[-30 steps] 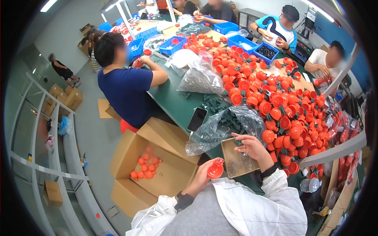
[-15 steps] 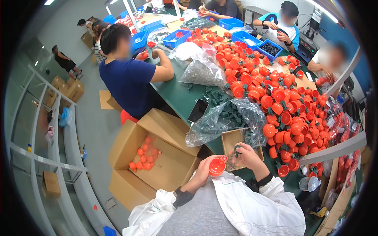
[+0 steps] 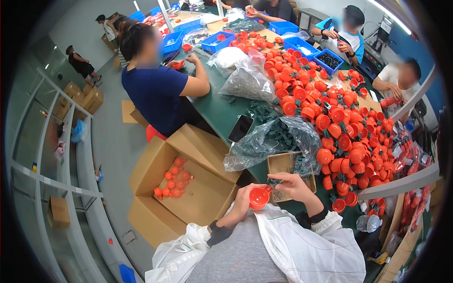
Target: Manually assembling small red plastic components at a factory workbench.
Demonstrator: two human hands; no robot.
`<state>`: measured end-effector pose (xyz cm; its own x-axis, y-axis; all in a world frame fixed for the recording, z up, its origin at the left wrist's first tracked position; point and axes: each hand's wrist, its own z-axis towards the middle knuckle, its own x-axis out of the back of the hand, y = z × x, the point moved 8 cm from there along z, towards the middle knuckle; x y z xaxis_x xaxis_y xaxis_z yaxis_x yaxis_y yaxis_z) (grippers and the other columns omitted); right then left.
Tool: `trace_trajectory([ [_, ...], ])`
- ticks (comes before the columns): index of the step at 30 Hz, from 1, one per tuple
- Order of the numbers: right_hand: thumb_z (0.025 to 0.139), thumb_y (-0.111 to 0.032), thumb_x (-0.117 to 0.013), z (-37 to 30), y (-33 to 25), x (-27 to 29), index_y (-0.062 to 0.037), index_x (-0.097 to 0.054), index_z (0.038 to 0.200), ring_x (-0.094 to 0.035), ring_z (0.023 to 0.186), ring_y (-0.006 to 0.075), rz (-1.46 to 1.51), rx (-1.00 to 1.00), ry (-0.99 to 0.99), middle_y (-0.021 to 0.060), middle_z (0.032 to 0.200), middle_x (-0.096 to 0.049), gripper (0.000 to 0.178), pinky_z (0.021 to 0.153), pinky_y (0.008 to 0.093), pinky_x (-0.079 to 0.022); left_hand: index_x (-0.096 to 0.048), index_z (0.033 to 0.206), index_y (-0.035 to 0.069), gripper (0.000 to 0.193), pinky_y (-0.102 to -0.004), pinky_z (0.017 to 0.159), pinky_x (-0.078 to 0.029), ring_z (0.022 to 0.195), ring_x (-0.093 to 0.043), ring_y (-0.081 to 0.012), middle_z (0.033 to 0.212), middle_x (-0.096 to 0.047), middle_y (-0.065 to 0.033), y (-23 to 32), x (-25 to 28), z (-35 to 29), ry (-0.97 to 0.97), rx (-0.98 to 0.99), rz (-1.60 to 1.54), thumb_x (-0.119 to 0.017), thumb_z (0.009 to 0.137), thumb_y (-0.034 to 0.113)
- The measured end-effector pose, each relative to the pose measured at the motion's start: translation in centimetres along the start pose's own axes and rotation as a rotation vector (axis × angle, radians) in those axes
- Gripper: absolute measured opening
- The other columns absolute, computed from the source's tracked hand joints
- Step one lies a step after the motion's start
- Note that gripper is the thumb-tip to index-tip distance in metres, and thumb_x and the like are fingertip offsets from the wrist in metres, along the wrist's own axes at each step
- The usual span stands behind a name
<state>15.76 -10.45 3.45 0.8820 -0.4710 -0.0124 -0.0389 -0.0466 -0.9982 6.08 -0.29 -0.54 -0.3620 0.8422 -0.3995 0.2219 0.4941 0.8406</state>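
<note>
My left hand [image 3: 241, 201] is closed around a small red cup [image 3: 259, 197], its open side turned up toward me and its tab pointing right. Beside that tab, my right hand [image 3: 293, 187] pinches a dark green plastic clip [image 3: 273, 181] between thumb and forefinger; the fingers partly hide the clip. Beneath the right hand is a shallow cardboard tray [image 3: 280, 164] with small clear or metallic bits in it. A clear plastic bag [image 3: 245, 158] of dark green clips [image 3: 279, 137] lies open just beyond the tray.
A large heap of red cups [image 3: 340, 129] covers the table's right side. An open carton [image 3: 205, 205] with several red cups stands at my left. A phone [image 3: 240, 128], a bag of small parts [image 3: 247, 80] and a clear bottle [image 3: 368, 223] lie around. A co-worker [image 3: 153, 94] sits at the left edge.
My right hand has moved slightly left and lower, bringing the green clip from above the tray to the cup's tab. The left hand still holds the cup.
</note>
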Motion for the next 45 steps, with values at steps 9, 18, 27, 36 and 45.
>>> trace_trajectory([
  [9, 0.075, 0.004, -0.057, 0.3, -0.5, -0.8, -0.0072, -0.058, 0.111, -0.056, 0.087, 0.013, -0.085, 0.081, -0.016, 0.0075, 0.106, -0.058, 0.038, 0.071, 0.0236, -0.044, -0.058, 0.099, -0.007, 0.044, -0.0254, 0.078, -0.045, 0.084, -0.06, -0.0162, 0.093, -0.063, -0.0134, -0.2, 0.5, 0.0, 0.029, -0.007, -0.029, -0.028, 0.092, 0.024],
  [18, 0.075, 0.004, -0.056, 0.6, -0.8, -1.1, -0.0073, -0.059, 0.11, -0.056, 0.082, 0.0136, -0.148, 0.086, -0.018, 0.008, 0.099, -0.06, 0.037, 0.069, 0.0244, -0.044, -0.058, 0.099, -0.008, 0.044, -0.0253, 0.078, -0.044, 0.083, -0.06, -0.0165, 0.092, -0.063, -0.0138, -0.3, 1.0, 0.0, 0.065, -0.013, -0.021, -0.029, 0.093, 0.025],
  [27, 0.075, 0.001, -0.058, 0.8, -3.1, -3.8, -0.0085, -0.06, 0.108, -0.056, 0.079, 0.0219, -0.298, 0.199, -0.136, 0.0104, 0.091, -0.058, 0.035, 0.068, 0.0282, -0.044, -0.057, 0.092, -0.005, 0.032, -0.0297, 0.063, -0.051, 0.075, -0.061, -0.0189, 0.085, -0.061, -0.0135, 2.2, 1.7, -1.0, 0.101, -0.185, 0.274, -0.035, 0.085, 0.018],
  [36, 0.07, -0.014, -0.071, 1.2, -0.9, -3.8, -0.0109, -0.063, 0.105, -0.055, 0.071, 0.0177, -0.395, 0.153, -0.159, 0.0062, 0.083, -0.058, 0.036, 0.063, 0.028, -0.043, -0.049, 0.097, -0.001, 0.035, -0.0391, 0.059, -0.053, 0.073, -0.061, -0.0273, 0.088, -0.058, -0.0154, -2.3, 2.4, -0.1, 0.086, 0.285, -0.245, -0.033, 0.084, 0.027],
  [45, 0.072, -0.012, -0.068, 0.9, -1.2, -3.2, -0.0088, -0.064, 0.101, -0.055, 0.066, 0.0189, -0.318, 0.123, -0.038, 0.009, 0.075, -0.056, 0.03, 0.061, 0.0285, -0.044, -0.047, 0.102, 0.002, 0.033, -0.0267, 0.073, -0.048, 0.085, -0.055, -0.0135, 0.092, -0.057, -0.0082, 2.4, 1.3, -1.2, 0.022, -0.286, 0.378, -0.064, 0.075, 0.01],
])
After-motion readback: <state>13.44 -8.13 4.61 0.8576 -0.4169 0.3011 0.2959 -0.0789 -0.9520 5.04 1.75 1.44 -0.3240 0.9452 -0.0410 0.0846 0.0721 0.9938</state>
